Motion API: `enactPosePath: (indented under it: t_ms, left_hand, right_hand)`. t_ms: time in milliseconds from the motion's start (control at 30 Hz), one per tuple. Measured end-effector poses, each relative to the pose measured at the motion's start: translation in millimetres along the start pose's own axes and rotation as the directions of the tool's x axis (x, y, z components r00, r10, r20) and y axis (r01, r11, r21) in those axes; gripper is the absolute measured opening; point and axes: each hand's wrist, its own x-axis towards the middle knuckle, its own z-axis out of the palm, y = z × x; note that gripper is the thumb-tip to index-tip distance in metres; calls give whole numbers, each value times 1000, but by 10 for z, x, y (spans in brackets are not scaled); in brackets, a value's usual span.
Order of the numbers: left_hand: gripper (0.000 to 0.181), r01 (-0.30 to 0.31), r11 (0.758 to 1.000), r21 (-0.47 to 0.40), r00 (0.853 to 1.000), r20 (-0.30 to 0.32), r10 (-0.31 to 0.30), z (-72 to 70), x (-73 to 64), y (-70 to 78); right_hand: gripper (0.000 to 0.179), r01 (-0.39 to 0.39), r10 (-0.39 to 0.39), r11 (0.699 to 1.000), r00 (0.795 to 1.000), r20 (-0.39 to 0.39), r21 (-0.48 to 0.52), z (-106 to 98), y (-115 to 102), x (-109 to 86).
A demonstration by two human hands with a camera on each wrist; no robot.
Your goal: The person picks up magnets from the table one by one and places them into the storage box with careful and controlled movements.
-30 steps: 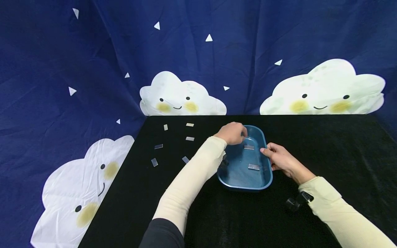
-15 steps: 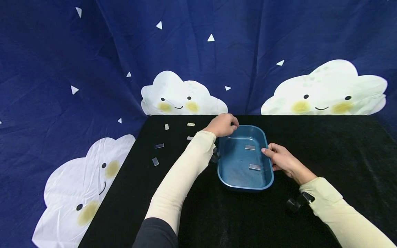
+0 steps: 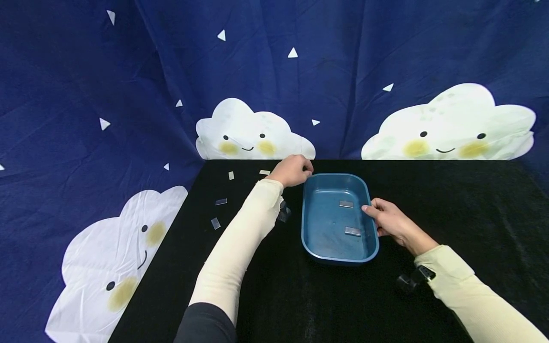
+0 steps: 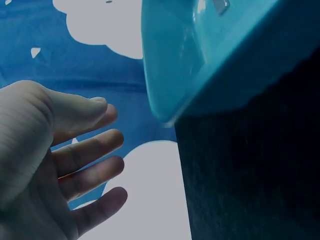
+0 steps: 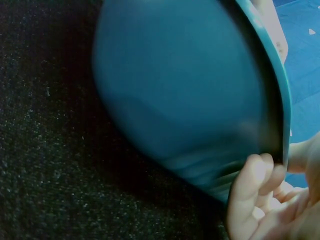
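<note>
A blue plastic tub (image 3: 322, 238) stands on the black table, with two small silvery rectangular blocks in it, a far block (image 3: 346, 204) and a nearer block (image 3: 352, 231). My right hand (image 3: 389, 220) grips the tub's right rim, thumb over the edge; in the right wrist view the fingers (image 5: 247, 192) curl against the outer wall. Just past the tub's far left corner is my left hand (image 3: 292, 170), holding nothing. The left wrist view shows that hand's fingers (image 4: 92, 177) spread and slightly bent, apart from the tub.
Several small flat pieces lie left on the black table (image 3: 450, 205), among them a pale piece (image 3: 231, 175), a dark piece (image 3: 221, 202) and a tilted piece (image 3: 216, 223). The left forearm (image 3: 231, 247) crosses in front of that area. A blue cloud-print curtain (image 3: 334, 71) stands behind.
My left hand has come out from over the tub and moved left past its far corner. The right hand keeps its grip on the rim; the two blocks stay put.
</note>
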Motion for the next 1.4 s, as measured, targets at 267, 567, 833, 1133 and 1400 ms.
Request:
enactPosePath:
  t_ms: [267, 567, 833, 1133, 1400]
  left_hand:
    - [25, 58, 998, -30, 998, -12, -58, -119, -70, -231]
    - [26, 183, 981, -68, 983, 2, -183, -95, -163, -585]
    - [28, 292, 954, -69, 956, 33, -291, -38, -274, -829]
    - [32, 373, 924, -88, 927, 65, -368, 80, -353, -1067]
    - [30, 412, 906, -99, 910, 85, -405, 188, -351, -1160]
  right_hand:
    - [20, 4, -4, 1000, 1000, 6, 9, -8, -6, -13]
    - [19, 0, 0, 1000, 1000, 1, 17, -8, 4, -14]
    - [19, -10, 10, 1000, 1000, 4, 16, -14, 12, -15]
    - [19, 1, -1, 1000, 1000, 9, 11, -5, 2, -17]
    - [20, 3, -3, 1000, 1000, 12, 11, -16, 8, -12]
